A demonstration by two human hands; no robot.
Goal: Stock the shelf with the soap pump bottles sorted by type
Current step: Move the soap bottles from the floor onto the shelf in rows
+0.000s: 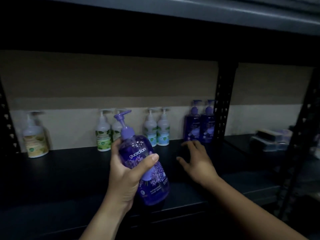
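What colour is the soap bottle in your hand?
Purple, pump included, with lavender flowers on the label. The left hand holds the bottle; the head view shows it.

Dark shelf [69,170] front open, bottles [156,130] lining back wall, upright post [223,101] right.

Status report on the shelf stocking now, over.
Left hand grips purple bottle, tilted, off the shelf. Right hand open, near the two purple bottles at the back. Nothing blocking.
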